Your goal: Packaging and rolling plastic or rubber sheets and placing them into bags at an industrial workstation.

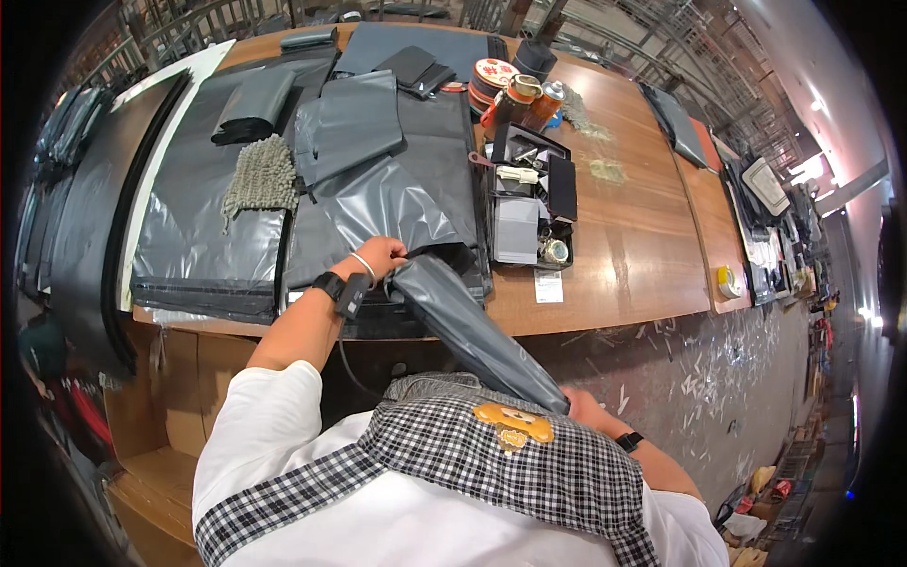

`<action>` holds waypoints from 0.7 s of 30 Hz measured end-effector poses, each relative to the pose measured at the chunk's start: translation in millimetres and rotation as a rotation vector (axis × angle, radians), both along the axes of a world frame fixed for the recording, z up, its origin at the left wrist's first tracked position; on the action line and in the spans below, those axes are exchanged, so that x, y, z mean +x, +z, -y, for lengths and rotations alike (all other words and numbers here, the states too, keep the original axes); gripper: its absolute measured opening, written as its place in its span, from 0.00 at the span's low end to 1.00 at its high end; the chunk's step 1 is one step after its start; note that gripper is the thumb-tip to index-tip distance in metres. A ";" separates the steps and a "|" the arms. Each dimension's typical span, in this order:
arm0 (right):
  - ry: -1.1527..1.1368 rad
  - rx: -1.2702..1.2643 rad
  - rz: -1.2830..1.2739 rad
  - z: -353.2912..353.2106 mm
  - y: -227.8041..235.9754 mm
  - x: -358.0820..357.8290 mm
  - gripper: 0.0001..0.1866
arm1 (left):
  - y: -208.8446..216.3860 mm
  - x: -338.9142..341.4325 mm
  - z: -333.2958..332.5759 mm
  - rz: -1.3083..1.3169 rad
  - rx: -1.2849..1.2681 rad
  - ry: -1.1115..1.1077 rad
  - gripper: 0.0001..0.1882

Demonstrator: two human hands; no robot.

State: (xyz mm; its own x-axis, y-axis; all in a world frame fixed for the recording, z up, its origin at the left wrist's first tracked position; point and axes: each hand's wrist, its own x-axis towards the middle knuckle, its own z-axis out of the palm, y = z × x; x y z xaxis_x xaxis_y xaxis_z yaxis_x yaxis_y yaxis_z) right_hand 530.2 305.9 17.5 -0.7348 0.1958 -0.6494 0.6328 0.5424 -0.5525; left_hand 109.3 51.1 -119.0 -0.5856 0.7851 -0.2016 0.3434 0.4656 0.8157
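Note:
A long, narrow grey plastic bag (477, 326) stretches slantwise past the table's front edge, in front of my body. My left hand (381, 257) pinches its upper end, above a stack of flat grey plastic bags. The lower end is gripped by my right hand (588, 408), beside my checked apron; some of those fingers are hidden. Just beyond my left hand lies a loose, shiny grey plastic sheet (387, 203) with its near edge raised, dark underneath. Whether it joins the bag I hold, I cannot tell.
A knitted grey glove (263, 177) and a folded grey bag (253, 106) rest on the left stack. Right of the stacks stands a black box (532, 194) of small items, with round tins (493, 77) behind. Yellow tape (727, 281) lies far right; scraps litter the floor (661, 369).

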 end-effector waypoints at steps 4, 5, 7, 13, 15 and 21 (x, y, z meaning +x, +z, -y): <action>-0.042 -0.063 -0.081 -2.2 -13.1 4.6 0.35 | 27.3 4.5 -3.2 -0.189 -0.252 -0.156 0.07; -0.005 0.025 -0.119 -2.0 -17.7 3.2 0.35 | 34.3 7.1 -8.6 -0.107 -0.139 0.037 0.07; 0.035 0.113 -0.158 -3.3 -24.1 1.5 0.35 | 44.6 22.5 -20.2 -0.264 -0.092 0.314 0.07; -0.004 0.007 -0.112 -16.3 -30.1 -1.3 0.33 | 45.7 86.9 -25.9 -0.977 0.235 0.063 0.07; -0.034 -0.075 -0.095 -22.6 -30.1 -4.9 0.34 | 39.7 92.4 -24.4 -0.829 0.202 0.333 0.10; -0.018 -0.284 -0.018 -43.6 -26.7 -22.5 0.34 | 4.0 103.2 -31.2 -0.159 0.081 0.857 0.20</action>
State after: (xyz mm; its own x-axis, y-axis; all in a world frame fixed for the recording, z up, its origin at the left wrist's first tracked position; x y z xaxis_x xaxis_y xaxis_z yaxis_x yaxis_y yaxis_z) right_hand 507.7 349.5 -9.2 -0.7450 0.0213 -0.6668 0.6295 0.3533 -0.6921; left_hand 212.5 82.2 -115.0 -0.9971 0.0705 -0.0301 0.0144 0.5579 0.8298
